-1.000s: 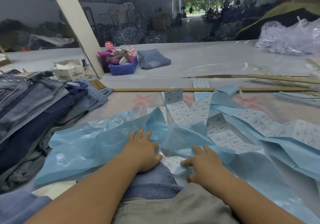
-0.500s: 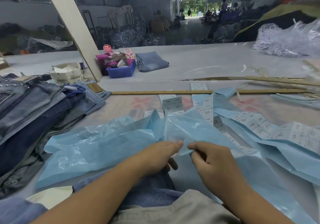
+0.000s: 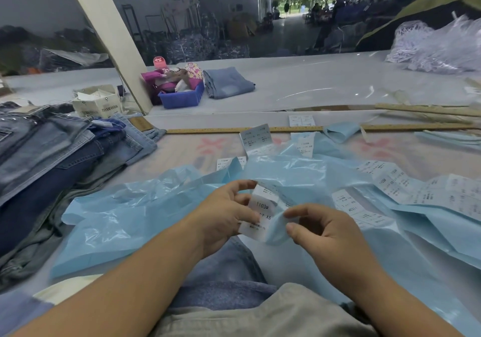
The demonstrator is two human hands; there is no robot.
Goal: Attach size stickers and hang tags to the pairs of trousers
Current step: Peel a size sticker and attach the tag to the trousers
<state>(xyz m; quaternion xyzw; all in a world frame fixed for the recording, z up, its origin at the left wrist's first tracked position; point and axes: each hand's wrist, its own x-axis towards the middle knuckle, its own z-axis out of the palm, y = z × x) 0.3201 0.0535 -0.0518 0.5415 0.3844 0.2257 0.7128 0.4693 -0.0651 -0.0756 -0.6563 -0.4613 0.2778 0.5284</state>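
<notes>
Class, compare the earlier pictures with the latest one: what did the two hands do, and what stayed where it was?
Both hands rose off the blue backing sheet. The left hand now pinches a white size sticker marked XS; the right hand pinches the blue backing beside it, seemingly peeling them apart. The pile of jeans and the wooden ruler stayed put.

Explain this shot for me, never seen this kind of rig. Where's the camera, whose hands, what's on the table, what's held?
There is no machine here: a person works bare-handed, and the single camera sits on their head, looking forward and down. The left hand pinches a white size sticker printed 1103# and XS. The right hand pinches the light blue backing sheet beside that sticker. More sticker strips lie on the blue sheets. A stack of jeans sits to the left, a long wooden ruler lies across the table, and a blue bin stands further back.
</notes>
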